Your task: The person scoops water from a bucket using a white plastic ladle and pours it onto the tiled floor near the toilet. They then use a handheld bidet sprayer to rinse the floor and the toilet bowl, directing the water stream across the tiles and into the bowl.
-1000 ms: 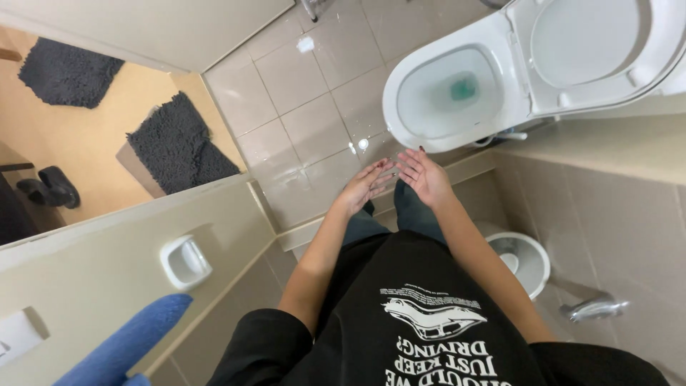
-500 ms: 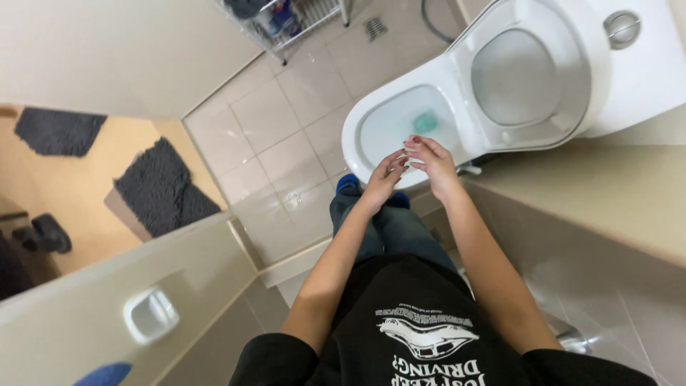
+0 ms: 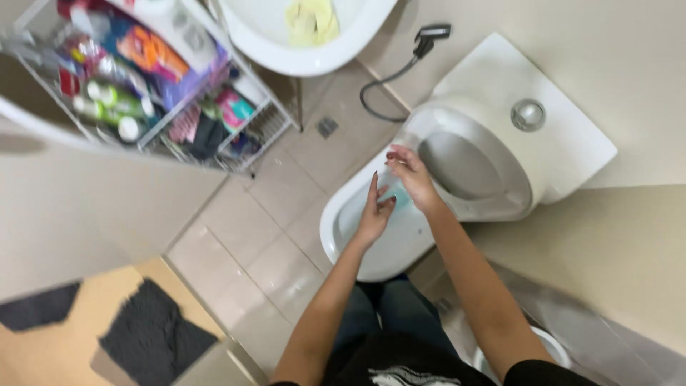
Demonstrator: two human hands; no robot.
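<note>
Both hands hover over the open toilet bowl (image 3: 357, 243) at centre. The left hand (image 3: 373, 211) is flat, fingers straight, holding nothing. The right hand (image 3: 411, 175) is loosely spread, also holding nothing, near the raised seat (image 3: 493, 186).

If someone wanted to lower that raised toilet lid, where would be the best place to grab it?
Probably the lid's free front edge, nearest the right hand. It stands tilted back against the cistern, hinged at its far end, so the near rim is the exposed part. Coming from the bowl side, fingers could hook that rim and swing it forward.
</note>
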